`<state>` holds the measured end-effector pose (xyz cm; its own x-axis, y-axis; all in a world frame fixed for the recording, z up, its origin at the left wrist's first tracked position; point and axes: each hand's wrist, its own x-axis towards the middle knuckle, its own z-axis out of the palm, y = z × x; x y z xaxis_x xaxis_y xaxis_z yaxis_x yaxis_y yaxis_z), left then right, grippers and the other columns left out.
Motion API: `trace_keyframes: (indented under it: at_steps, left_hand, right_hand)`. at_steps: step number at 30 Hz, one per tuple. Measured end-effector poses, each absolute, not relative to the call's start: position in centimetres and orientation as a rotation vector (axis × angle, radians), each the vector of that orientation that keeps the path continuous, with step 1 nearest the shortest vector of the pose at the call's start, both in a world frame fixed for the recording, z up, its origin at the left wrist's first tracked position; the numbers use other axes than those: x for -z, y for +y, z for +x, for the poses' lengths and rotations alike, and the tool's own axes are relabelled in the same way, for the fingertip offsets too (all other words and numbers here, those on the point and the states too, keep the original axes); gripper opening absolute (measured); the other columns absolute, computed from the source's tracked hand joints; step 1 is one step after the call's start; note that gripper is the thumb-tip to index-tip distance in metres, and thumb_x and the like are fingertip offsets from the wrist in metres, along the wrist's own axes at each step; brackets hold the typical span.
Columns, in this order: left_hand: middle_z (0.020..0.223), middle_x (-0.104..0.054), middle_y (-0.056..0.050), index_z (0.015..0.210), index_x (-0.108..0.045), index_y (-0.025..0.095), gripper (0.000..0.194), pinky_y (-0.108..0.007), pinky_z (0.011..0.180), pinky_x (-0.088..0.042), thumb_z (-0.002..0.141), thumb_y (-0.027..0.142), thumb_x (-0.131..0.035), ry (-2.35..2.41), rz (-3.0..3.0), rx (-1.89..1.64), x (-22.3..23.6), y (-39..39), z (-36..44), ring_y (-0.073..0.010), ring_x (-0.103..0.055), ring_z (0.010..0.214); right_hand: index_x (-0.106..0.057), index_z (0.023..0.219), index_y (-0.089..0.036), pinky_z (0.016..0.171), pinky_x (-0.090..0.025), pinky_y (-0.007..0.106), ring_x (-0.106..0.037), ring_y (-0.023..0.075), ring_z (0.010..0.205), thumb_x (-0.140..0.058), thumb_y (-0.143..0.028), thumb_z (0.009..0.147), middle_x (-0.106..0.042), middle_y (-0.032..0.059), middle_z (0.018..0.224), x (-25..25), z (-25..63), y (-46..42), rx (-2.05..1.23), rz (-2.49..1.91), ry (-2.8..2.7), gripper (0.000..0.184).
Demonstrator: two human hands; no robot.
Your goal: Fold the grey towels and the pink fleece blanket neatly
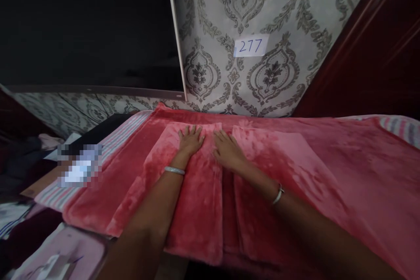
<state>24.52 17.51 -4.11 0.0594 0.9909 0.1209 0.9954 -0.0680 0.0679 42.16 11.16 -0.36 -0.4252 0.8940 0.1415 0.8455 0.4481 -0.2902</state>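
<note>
Plush red-pink trousers (197, 210) lie flat, with their two legs side by side and a narrow gap between them. My left hand (190, 140) rests on the far end of the left leg, palm down and fingers spread. Close beside it, my right hand (228, 151) lies flat near that leg's inner edge, fingers stretched out toward the wall. Neither hand grips anything. Under the trousers is a larger red plush cloth (127, 175), and a striped cloth (121, 133) shows beneath its left edge.
A large dark television screen (88, 26) stands at the back left. Patterned wallpaper (232, 76) carries a paper label (251, 46) reading 277. Dark red glossy wood (370, 52) slants at the right. A pink padded item (62, 253) and piled clothes (19, 227) lie at lower left.
</note>
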Motion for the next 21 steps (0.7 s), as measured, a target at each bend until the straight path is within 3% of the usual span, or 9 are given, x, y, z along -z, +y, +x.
trace_keyframes:
  at_steps: [5,10,16,21]
  left_hand:
    - [0.168,-0.033,-0.006,0.159,-0.039,0.029,0.059,-0.069,0.121,-0.017,0.104,0.047,-0.029,-2.086,-2.305,0.237,4.2,17.3,24.3,-0.0377,-0.021,0.156]
    - [0.169,-0.031,-0.003,0.16,-0.037,0.031,0.059,-0.067,0.124,-0.014,0.103,0.048,-0.029,-2.072,-2.358,0.234,4.4,17.3,24.2,-0.0332,-0.022,0.157]
    - [0.171,-0.023,-0.01,0.163,-0.031,0.022,0.07,-0.064,0.126,-0.008,0.102,0.058,-0.026,-2.283,-2.225,0.087,3.9,19.2,21.6,-0.0319,-0.018,0.158]
    - [0.171,-0.021,-0.01,0.163,-0.028,0.021,0.069,-0.061,0.124,-0.018,0.103,0.055,-0.024,-2.387,-2.199,0.031,3.3,19.5,14.5,-0.0317,-0.018,0.158]
  right_hand:
    - [-0.032,0.161,-0.011,0.126,-0.016,0.055,-0.01,0.0252,0.159,-0.035,-0.027,0.102,-0.024,0.0116,0.169,-0.1,40.1,16.0,-0.084,-1.568,-2.359,0.061]
    - [-0.033,0.161,-0.009,0.125,-0.019,0.058,-0.019,0.028,0.157,-0.032,-0.034,0.103,-0.027,0.0141,0.168,4.8,40.2,17.7,-0.204,-1.729,-2.377,0.062]
    - [-0.031,0.161,-0.007,0.125,-0.018,0.057,-0.017,0.0282,0.157,-0.031,-0.036,0.103,-0.025,0.013,0.169,6.0,40.4,18.1,-0.212,-1.752,-2.382,0.064]
    - [-0.031,0.161,-0.009,0.125,-0.02,0.056,-0.017,0.0279,0.158,-0.03,-0.036,0.103,-0.025,0.0126,0.169,6.2,40.4,18.5,-0.213,-1.751,-2.385,0.063]
